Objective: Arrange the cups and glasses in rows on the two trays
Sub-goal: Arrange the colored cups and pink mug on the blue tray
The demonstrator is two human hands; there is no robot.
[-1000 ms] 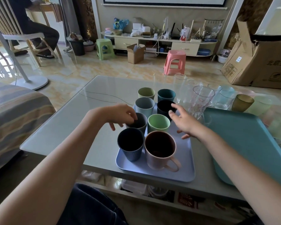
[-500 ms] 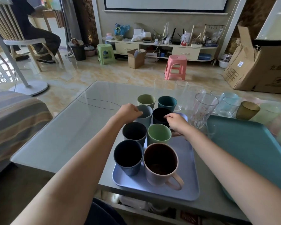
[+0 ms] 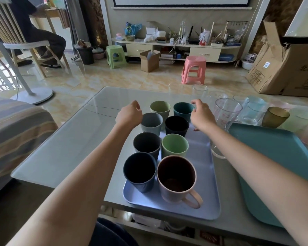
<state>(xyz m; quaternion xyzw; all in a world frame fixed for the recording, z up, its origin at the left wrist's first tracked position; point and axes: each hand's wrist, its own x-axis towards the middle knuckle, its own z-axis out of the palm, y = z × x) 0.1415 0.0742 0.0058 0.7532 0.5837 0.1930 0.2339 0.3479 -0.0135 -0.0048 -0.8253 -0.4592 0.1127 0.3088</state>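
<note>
A lavender tray (image 3: pixel 203 174) holds two columns of cups: a pink mug (image 3: pixel 176 178) and dark blue cup (image 3: pixel 140 172) nearest, then a green cup (image 3: pixel 174 146) and dark grey cup (image 3: pixel 147 144), then a black cup (image 3: pixel 176 126) and grey-blue cup (image 3: pixel 151 121). Just past the tray's far end stand an olive cup (image 3: pixel 160 108) and a teal cup (image 3: pixel 183 109). My left hand (image 3: pixel 130 114) hovers left of the grey-blue cup, fingers loosely curled, holding nothing. My right hand (image 3: pixel 201 114) hovers at the teal cup's right rim, gripping nothing. The teal tray (image 3: pixel 274 157) lies bare at right.
Several clear and tinted glasses stand behind the teal tray, among them a tall clear glass (image 3: pixel 227 112) and an amber glass (image 3: pixel 275 117). A clear glass (image 3: pixel 217 151) sits under my right forearm. A striped sofa (image 3: pixel 16 130) borders the glass table's left side.
Both hands have left the cups in the tray's far rows and moved forward. They now flank the olive and teal cups.
</note>
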